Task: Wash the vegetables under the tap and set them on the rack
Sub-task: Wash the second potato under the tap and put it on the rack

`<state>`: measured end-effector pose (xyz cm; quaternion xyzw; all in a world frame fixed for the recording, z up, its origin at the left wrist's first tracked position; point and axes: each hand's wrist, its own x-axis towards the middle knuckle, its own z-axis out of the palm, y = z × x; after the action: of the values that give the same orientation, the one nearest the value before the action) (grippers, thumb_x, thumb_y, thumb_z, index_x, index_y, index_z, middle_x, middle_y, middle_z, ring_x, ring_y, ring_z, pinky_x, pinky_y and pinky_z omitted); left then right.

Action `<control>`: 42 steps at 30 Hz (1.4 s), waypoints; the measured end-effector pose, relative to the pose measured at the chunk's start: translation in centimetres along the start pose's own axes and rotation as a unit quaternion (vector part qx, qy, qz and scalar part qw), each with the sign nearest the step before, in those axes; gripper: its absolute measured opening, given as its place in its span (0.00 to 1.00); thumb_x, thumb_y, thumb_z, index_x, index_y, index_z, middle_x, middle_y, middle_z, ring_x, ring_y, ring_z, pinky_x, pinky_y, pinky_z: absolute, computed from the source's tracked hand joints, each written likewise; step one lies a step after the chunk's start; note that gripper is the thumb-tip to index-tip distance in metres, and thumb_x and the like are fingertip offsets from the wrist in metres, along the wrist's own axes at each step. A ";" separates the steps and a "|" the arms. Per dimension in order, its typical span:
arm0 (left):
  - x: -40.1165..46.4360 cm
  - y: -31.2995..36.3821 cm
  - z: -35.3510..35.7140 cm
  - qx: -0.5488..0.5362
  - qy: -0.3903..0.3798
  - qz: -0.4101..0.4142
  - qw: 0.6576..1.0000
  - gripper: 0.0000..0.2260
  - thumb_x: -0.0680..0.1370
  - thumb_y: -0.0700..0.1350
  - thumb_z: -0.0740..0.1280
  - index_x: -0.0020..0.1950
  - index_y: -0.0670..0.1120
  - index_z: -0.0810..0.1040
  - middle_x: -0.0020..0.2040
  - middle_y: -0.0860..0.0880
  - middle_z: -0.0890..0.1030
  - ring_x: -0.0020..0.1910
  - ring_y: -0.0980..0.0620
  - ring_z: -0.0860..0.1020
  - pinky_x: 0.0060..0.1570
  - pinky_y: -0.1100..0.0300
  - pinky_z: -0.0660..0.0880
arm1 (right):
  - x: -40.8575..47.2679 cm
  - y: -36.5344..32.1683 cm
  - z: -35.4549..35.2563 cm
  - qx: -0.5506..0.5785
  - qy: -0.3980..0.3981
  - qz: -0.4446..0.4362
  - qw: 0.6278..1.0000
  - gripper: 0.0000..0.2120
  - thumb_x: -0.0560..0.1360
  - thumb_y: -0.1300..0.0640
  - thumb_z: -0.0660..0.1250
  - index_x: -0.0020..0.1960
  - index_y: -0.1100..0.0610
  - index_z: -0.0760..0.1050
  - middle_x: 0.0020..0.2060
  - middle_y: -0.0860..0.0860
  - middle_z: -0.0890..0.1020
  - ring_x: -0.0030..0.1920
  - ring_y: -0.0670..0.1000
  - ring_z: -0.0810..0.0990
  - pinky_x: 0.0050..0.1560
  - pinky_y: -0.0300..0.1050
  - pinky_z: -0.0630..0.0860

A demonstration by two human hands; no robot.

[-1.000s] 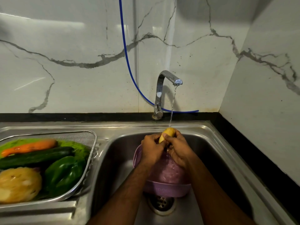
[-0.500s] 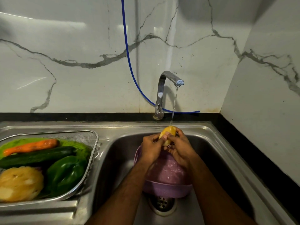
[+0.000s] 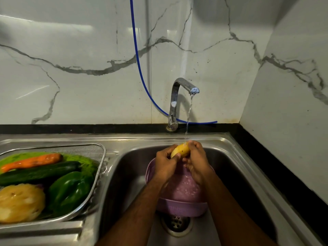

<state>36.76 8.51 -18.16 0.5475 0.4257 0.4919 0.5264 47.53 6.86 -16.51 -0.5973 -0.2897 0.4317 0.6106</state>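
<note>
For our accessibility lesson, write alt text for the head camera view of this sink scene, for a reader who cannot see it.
Two hands, left hand and right hand, hold a yellow potato under the running tap, above a purple colander in a steel sink. To the left, a mesh rack holds a carrot, cucumber, green pepper and a pale yellow vegetable.

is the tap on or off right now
On. A thin stream of water falls from the tap spout onto the yellow potato held by the left hand and right hand.

Potato (image 3: 180, 150) half hidden by hands; rack (image 3: 99, 174) cut off left
</note>
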 end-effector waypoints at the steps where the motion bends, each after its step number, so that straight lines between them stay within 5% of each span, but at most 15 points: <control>1: 0.1 0.2 0.0 -0.012 0.013 -0.013 1.000 0.20 0.77 0.35 0.70 0.68 0.43 0.77 0.62 0.47 0.82 0.60 0.49 0.81 0.64 0.50 0.76 | 0.1 0.0 0.0 0.009 0.000 -0.012 1.000 0.07 0.86 0.51 0.59 0.59 0.48 0.75 0.53 0.59 0.80 0.45 0.55 0.80 0.41 0.48 0.79; 8: -0.3 0.3 -0.2 -0.184 -0.005 -0.163 0.969 0.10 0.82 0.46 0.66 0.59 0.43 0.79 0.47 0.39 0.85 0.42 0.45 0.82 0.45 0.49 0.80 | 0.0 -0.3 0.1 0.026 -0.039 -0.030 0.998 0.11 0.83 0.63 0.60 0.56 0.49 0.77 0.60 0.61 0.79 0.59 0.62 0.81 0.48 0.49 0.82; 11: 0.2 0.0 0.0 -0.207 0.014 -0.168 0.964 0.11 0.81 0.42 0.67 0.63 0.46 0.76 0.52 0.38 0.84 0.44 0.44 0.82 0.50 0.45 0.80 | 0.0 -0.4 0.2 0.049 -0.047 -0.010 0.998 0.12 0.83 0.64 0.60 0.58 0.50 0.77 0.60 0.60 0.80 0.59 0.60 0.81 0.50 0.49 0.82; 15: -0.2 0.2 0.4 -0.216 0.033 -0.172 0.961 0.14 0.81 0.43 0.67 0.65 0.51 0.71 0.54 0.40 0.84 0.45 0.47 0.82 0.39 0.53 0.77 | -0.2 -0.3 0.1 0.052 -0.051 -0.019 0.997 0.13 0.84 0.61 0.63 0.67 0.53 0.76 0.58 0.56 0.82 0.59 0.57 0.82 0.57 0.51 0.82; 21: -0.6 1.3 0.2 -0.244 -0.023 -0.211 0.946 0.15 0.82 0.52 0.63 0.66 0.47 0.77 0.53 0.47 0.85 0.51 0.48 0.82 0.44 0.53 0.77 | -0.4 -0.5 -0.8 0.047 -0.043 -0.041 0.997 0.20 0.72 0.76 0.67 0.58 0.57 0.77 0.51 0.57 0.83 0.52 0.58 0.83 0.56 0.56 0.82; 26: -0.8 1.1 0.9 -0.217 -0.023 -0.199 0.955 0.11 0.83 0.45 0.63 0.66 0.48 0.73 0.60 0.39 0.80 0.55 0.40 0.82 0.46 0.45 0.82 | -0.4 0.0 -0.8 -0.072 -0.079 -0.040 0.993 0.20 0.75 0.72 0.66 0.62 0.54 0.78 0.57 0.56 0.83 0.56 0.55 0.82 0.59 0.55 0.82; 31: -0.7 1.3 0.4 -0.281 -0.041 -0.205 0.937 0.13 0.85 0.46 0.59 0.69 0.47 0.73 0.63 0.38 0.79 0.58 0.40 0.81 0.44 0.47 0.83 | -0.6 -0.9 -0.4 -0.054 -0.137 -0.034 0.989 0.16 0.82 0.66 0.62 0.68 0.54 0.76 0.56 0.51 0.81 0.59 0.54 0.80 0.62 0.53 0.80; 35: -0.8 1.2 0.7 -0.250 -0.074 -0.180 0.948 0.14 0.85 0.40 0.57 0.69 0.47 0.75 0.64 0.39 0.79 0.61 0.40 0.80 0.53 0.44 0.82 | 0.0 0.0 -0.6 -0.120 -0.090 -0.052 0.987 0.14 0.84 0.58 0.63 0.68 0.50 0.75 0.61 0.52 0.79 0.60 0.54 0.80 0.61 0.55 0.81; 38: -1.1 1.1 0.9 -0.208 -0.088 -0.151 0.962 0.15 0.82 0.34 0.62 0.66 0.45 0.76 0.60 0.38 0.81 0.59 0.39 0.81 0.59 0.41 0.79 | 0.1 0.5 -0.4 -0.070 -0.032 -0.047 0.996 0.08 0.84 0.54 0.63 0.60 0.49 0.78 0.57 0.53 0.82 0.57 0.55 0.82 0.57 0.56 0.83; 42: -0.5 0.1 1.2 -0.191 -0.038 -0.152 0.969 0.16 0.77 0.36 0.71 0.65 0.38 0.76 0.50 0.39 0.84 0.42 0.46 0.83 0.37 0.56 0.81 | 0.2 0.3 -0.1 0.002 -0.010 -0.021 1.000 0.07 0.84 0.53 0.64 0.55 0.51 0.81 0.55 0.56 0.84 0.56 0.58 0.83 0.49 0.53 0.82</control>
<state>37.82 7.80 -18.07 0.3840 0.3816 0.4576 0.7054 47.69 6.97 -16.85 -0.5854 -0.3075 0.4251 0.6181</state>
